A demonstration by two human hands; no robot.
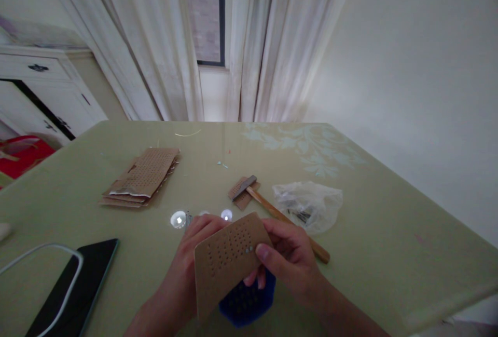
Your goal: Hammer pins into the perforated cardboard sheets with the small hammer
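Both hands hold up a brown cardboard piece (225, 261) punched with rows of small holes, tilted toward me. My left hand (187, 264) grips its left edge from behind. My right hand (290, 256) pinches its right edge, thumb on the front near a small metal bit set in the holes. Under the card, partly hidden, lies a blue perforated block (247, 303).
A wooden-handled hammer (280, 215) rests on a card scrap beside a clear plastic bag (309, 204) of small metal parts. A stack of perforated cardboard pieces (142, 176) lies at the left; a dark tablet (75, 287) with a white cable sits at the near left of the green table (389, 233).
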